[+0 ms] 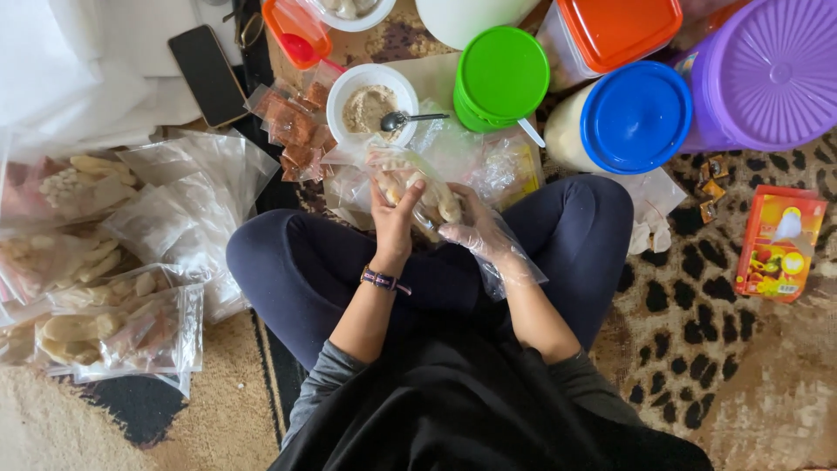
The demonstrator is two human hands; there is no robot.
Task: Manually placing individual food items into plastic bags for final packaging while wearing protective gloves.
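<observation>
While seated cross-legged on the rug point(741, 366), person holds clear bag point(417, 187) of pale pieces over lap; left hand point(394, 218) bare, fingers curled round bag's near side; right hand point(481, 234) in loose plastic glove, fingers closed under bag; bowl point(370, 103) with spoon point(410, 119) just beyond; filled bags point(122, 323) lie at left.

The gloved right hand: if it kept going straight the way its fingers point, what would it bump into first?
The right hand already touches the clear bag of pale pieces, so that comes first. Past the bag, the line seems to lead toward the white bowl of powder with its spoon, though depth is hard to judge.
</observation>
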